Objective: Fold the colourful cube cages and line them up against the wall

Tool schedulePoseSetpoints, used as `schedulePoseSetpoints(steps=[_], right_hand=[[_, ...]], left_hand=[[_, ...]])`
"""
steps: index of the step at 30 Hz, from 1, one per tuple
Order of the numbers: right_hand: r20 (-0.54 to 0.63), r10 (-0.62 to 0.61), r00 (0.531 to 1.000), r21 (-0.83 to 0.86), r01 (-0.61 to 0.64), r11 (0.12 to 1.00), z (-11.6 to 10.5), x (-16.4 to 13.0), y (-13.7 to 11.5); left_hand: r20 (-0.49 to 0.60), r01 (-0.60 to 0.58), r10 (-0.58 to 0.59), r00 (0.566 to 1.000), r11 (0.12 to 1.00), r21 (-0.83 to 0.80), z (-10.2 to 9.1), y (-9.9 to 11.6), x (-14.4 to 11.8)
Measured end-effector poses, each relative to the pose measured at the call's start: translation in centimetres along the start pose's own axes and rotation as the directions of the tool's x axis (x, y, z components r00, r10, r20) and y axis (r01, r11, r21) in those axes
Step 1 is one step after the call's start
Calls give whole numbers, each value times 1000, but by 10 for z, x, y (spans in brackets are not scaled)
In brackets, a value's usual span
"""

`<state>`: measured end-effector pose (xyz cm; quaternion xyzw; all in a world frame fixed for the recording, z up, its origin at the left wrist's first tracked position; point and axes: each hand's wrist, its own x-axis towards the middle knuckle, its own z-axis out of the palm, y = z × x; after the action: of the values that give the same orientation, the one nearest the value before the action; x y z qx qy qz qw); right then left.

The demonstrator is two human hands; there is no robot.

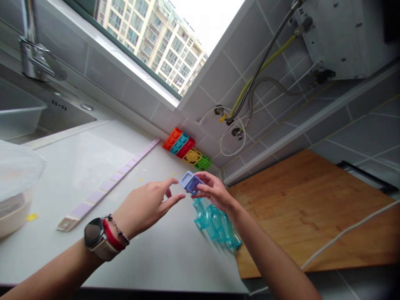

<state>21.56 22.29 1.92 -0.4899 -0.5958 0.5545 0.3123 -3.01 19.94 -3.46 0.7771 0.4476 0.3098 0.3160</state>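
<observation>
My right hand (214,191) grips a small periwinkle-blue plastic block (191,182) with openings in its faces, holding it above the white counter. Just left of the block, my left hand (156,198) has its thumb and index finger apart with nothing between them; the fingertips are close to the block. Below my right hand lie several translucent teal curved plastic pieces (214,223). Against the wall behind stands a row of colourful blocks: orange (172,139), blue (179,143), red (188,148), yellow (192,156) and green (203,162).
A long pale lilac strip (114,179) lies across the white counter (150,258). At the left are a lidded plastic container (15,183) and a sink (70,110) with a faucet (34,58). A wooden board (296,212) and a white cord (346,231) are at right.
</observation>
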Motion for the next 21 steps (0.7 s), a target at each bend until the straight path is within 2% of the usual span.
schedulePoseSetpoints(steps=[4, 7, 12, 16, 18, 21], right_hand=[[71, -5, 997, 60, 1, 998, 3, -10, -3], [92, -24, 995, 5, 24, 1000, 1, -13, -5], [136, -83, 987, -244, 114, 963, 7, -16, -6], [142, -218, 966, -546, 260, 797, 19, -24, -8], [137, -268, 954, -597, 295, 746, 21, -27, -10], [127, -293, 948, -598, 308, 740, 20, -31, -14]], left_hand=[[-12, -63, 62, 998, 967, -248, -5, 8, -1], [-48, -104, 94, 994, 940, -325, -3, 11, -4], [-160, -165, 128, 979, 954, -251, 1, 13, -7], [-162, -162, 137, 977, 974, -157, -1, 16, -9], [-160, -151, 131, 978, 981, -124, -3, 17, -10], [-144, -161, 139, 980, 975, -154, -2, 15, -10]])
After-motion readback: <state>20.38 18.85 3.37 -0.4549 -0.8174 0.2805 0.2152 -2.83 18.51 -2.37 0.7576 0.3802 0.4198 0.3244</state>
